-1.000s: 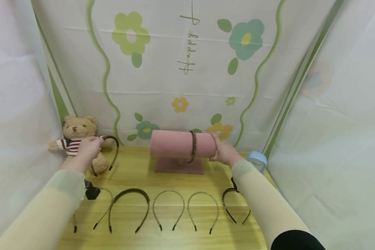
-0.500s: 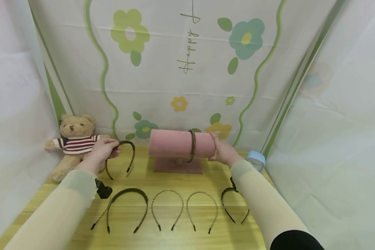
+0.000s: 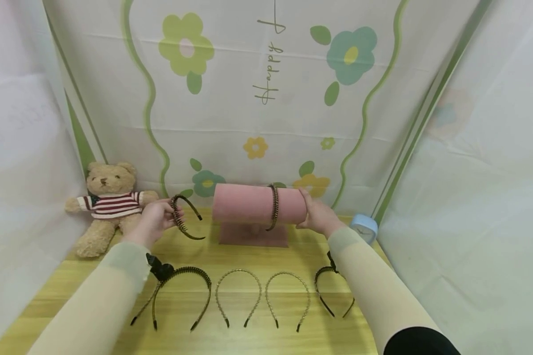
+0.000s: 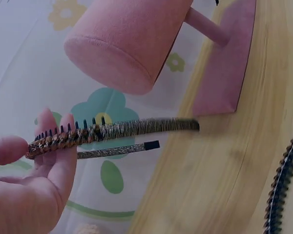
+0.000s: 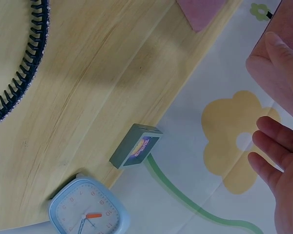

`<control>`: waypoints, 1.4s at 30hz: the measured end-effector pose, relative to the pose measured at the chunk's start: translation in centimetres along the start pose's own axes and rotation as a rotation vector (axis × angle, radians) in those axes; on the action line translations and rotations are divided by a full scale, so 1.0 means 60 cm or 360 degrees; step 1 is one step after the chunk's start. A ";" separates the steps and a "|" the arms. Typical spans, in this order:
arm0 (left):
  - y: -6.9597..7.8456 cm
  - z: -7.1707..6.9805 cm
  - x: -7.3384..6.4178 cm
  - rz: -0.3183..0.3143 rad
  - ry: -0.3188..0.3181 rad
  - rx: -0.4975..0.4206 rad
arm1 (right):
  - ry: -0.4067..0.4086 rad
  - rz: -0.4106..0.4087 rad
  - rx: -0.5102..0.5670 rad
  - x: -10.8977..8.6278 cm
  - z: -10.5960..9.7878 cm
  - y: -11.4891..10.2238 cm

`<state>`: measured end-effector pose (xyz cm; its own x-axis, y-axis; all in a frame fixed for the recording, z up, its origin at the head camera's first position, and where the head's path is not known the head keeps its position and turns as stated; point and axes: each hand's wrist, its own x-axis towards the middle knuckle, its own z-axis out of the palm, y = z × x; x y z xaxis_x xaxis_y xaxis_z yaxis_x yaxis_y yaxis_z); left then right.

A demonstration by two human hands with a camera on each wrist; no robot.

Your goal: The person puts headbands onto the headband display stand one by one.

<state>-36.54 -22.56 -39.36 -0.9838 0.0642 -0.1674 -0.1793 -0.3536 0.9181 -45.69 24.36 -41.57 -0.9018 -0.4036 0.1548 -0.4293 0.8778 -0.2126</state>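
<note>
toothed headband [image 4: 112,130]: held above the desk [image 3: 244,256], between the teddy bear [image 3: 114,204] and the pink roller stand [image 3: 244,204], its two free ends facing the roller. the thin, springy-looking arc is probably light and stiff enough to keep its shape, though its arms should flex if spread; the teeth and beaded cover should resist slipping but could snag or bend. the crown, opposite the ends, appears the best place to take hold.

left hand [image 3: 156,217]: the grip is narrow, thumb and fingers pinching the band at its crown and leaving both arms free.

right hand [image 3: 321,215]: at the roller's right end, thumb against it, other visible fingers apart; how firmly it closes cannot be told. a second headband [image 3: 275,207] encircles the roller.
</note>
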 end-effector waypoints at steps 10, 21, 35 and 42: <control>-0.013 0.017 0.010 0.0006 -0.0061 -0.0195 | 0.0008 -0.0003 -0.0006 0.001 0.002 0.002; -0.018 0.026 0.021 0.0072 -0.0371 0.0011 | -0.0001 0.0028 0.0032 -0.003 -0.003 -0.003; -0.001 0.078 0.046 0.0126 -0.0395 0.0138 | 0.0008 0.0021 0.0051 -0.005 -0.004 -0.003; 0.004 0.105 0.059 0.0132 -0.0391 0.0165 | 0.0010 0.0022 0.0036 -0.005 -0.004 -0.005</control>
<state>-40.07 -16.57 -37.45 -0.9635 0.2677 -0.0093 -0.0845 -0.2707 0.9589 -45.28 24.26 -41.31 -0.9073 -0.3897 0.1579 -0.4179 0.8772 -0.2364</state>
